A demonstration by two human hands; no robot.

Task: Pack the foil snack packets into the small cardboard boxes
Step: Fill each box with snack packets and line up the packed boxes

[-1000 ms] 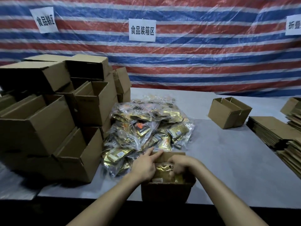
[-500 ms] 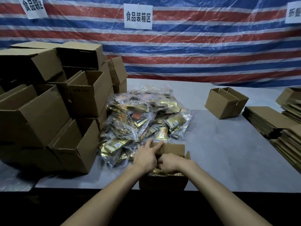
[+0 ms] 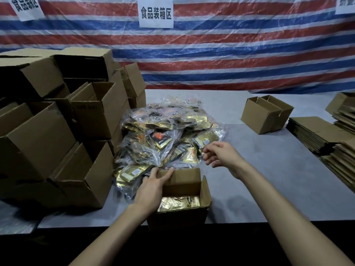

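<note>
A small open cardboard box (image 3: 206,191) stands at the table's front edge with gold foil packets (image 3: 178,203) lying flat inside. My left hand (image 3: 152,186) holds the box's far left flap, fingers over its top edge. My right hand (image 3: 222,155) hovers empty above the table, fingers loosely spread, at the right edge of the packet heap. The heap of foil snack packets (image 3: 165,139), bundled in clear plastic bags, lies just behind the box.
Stacked open cardboard boxes (image 3: 57,135) fill the left side. A closed small box (image 3: 266,114) sits at the back right. Piles of flattened cartons (image 3: 324,135) line the right edge. A striped tarp hangs behind the grey table (image 3: 269,179).
My right hand has come up out of the box and moved right and back to the heap's edge. The left hand stays on the flap. The packets inside now show.
</note>
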